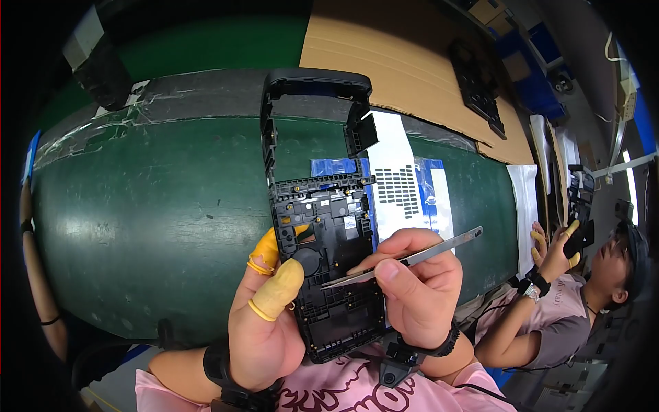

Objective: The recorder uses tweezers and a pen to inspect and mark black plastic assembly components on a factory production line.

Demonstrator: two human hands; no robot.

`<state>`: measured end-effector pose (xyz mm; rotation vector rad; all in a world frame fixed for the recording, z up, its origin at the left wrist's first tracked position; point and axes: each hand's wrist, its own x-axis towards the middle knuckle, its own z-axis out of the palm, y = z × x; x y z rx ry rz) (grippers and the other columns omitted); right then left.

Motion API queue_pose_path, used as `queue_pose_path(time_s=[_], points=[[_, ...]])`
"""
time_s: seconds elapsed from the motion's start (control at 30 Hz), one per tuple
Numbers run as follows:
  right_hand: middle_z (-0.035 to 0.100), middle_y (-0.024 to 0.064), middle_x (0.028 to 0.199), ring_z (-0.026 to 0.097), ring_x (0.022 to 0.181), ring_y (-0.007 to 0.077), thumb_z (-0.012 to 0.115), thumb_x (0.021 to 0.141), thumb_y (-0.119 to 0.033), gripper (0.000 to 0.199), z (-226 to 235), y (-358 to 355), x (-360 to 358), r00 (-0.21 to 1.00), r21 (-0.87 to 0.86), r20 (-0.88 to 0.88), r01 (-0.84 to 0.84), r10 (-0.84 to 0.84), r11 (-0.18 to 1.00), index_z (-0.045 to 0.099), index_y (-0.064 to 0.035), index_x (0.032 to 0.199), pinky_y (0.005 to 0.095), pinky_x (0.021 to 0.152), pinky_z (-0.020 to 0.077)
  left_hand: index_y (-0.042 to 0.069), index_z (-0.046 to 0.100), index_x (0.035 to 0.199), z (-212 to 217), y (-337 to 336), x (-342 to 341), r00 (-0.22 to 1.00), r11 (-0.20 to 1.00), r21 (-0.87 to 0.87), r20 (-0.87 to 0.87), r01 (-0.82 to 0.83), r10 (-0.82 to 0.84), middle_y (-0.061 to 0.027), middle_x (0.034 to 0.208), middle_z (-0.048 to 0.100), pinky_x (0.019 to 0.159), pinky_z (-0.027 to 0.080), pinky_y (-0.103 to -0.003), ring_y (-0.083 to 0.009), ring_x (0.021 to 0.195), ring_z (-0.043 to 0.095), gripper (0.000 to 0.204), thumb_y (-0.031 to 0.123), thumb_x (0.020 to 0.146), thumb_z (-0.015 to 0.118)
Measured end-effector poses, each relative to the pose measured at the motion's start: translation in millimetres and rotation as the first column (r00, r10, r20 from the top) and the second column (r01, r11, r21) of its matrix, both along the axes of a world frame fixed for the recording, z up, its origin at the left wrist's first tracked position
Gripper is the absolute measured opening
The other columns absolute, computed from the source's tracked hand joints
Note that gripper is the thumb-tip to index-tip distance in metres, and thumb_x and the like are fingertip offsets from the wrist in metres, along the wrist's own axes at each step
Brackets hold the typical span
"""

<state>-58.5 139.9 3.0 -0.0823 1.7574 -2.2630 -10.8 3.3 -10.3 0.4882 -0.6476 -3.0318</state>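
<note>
My left hand (pixel 264 323), with yellow finger cots on the thumb and a finger, is closed on the left edge of a long black plastic housing (pixel 350 240). The housing is tilted up over the table; an open rectangular frame forms its far end, and ribs, small brass-coloured inserts and a round black disc show inside. Between thumb and fingers of my right hand (pixel 422 292) is a pair of metal tweezers (pixel 446 246). Their pointed tips lie over the housing's middle, near the disc; whether they touch it or grip anything I cannot tell.
Beyond the housing lies a white sheet (pixel 389 144) with rows of small black labels, over blue packaging (pixel 429 165) on the green table mat (pixel 158 199). Cardboard (pixel 391 62) holds a black part (pixel 473 89). At right a co-worker (pixel 549 316) handles another black part; another person's arm (pixel 41 275) shows at left.
</note>
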Motion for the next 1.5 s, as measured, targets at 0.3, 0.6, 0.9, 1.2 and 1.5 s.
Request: queue_pose_path(time_s=[0.3,0.6,0.9,1.2,1.5], points=[[0.060,0.0141,0.080,0.062,0.069,0.0184,0.059,0.077,0.000,0.022,-0.2,1.2,-0.9,1.000,-0.001,0.019,-0.001,0.001,1.000,0.050,0.0048,0.097,0.0210,0.056,0.0434,0.002,0.038,0.123,0.5,0.5,-1.3,1.000,1.000,0.007,0.003,0.002,-0.002,-0.0114,0.116,0.050,0.091,0.041,-0.035,-0.0191,0.105,0.051,0.039,0.013,0.086,0.047],[0.061,0.0111,0.088,0.061,0.078,0.0128,0.056,0.080,0.005,0.019,-4.7,8.7,-3.7,0.993,-0.055,-0.047,-0.106,0.104,0.993,0.052,0.0050,0.099,0.0214,0.068,0.0484,0.002,0.038,0.124,-0.6,2.5,0.3,0.999,0.991,-0.133,0.034,0.027,-0.023,-0.0121,0.115,0.051,0.090,0.042,-0.035,-0.0216,0.104,0.052,0.048,0.003,0.077,0.049],[0.060,0.0197,0.076,0.040,0.046,0.0092,0.053,0.083,-0.008,0.010,9.1,43.3,-23.4,0.989,-0.340,0.127,0.117,-0.078,0.933,0.053,0.0009,0.087,0.0198,0.043,0.0307,0.004,0.030,0.129,-0.7,-0.3,-0.7,0.991,0.987,-0.082,0.005,0.136,-0.137,-0.0111,0.118,0.048,0.091,0.042,-0.036,-0.0214,0.106,0.051,0.065,-0.014,0.068,0.045],[0.060,0.0152,0.073,0.046,0.050,0.0087,0.054,0.083,-0.011,0.009,19.4,112.4,-118.5,0.995,-0.446,0.082,0.080,-0.049,0.891,0.053,-0.0021,0.083,0.0183,0.041,0.0319,0.006,0.034,0.126,18.5,3.4,0.8,0.981,0.928,-0.319,0.029,0.192,-0.193,-0.0105,0.115,0.049,0.090,0.043,-0.038,-0.0246,0.105,0.051,0.075,-0.010,0.056,0.056],[0.060,0.0162,0.066,0.049,0.044,0.0094,0.056,0.081,-0.007,0.005,-34.7,143.7,-131.3,0.981,-0.401,0.166,0.162,-0.102,0.902,0.054,-0.0025,0.081,0.0179,0.036,0.0339,0.003,0.059,0.095,32.3,-90.4,-178.6,0.973,0.763,-0.608,0.074,0.218,-0.220,-0.0077,0.084,0.063,0.070,0.050,-0.033,-0.0217,0.076,0.061,0.021,0.020,0.083,0.056]])
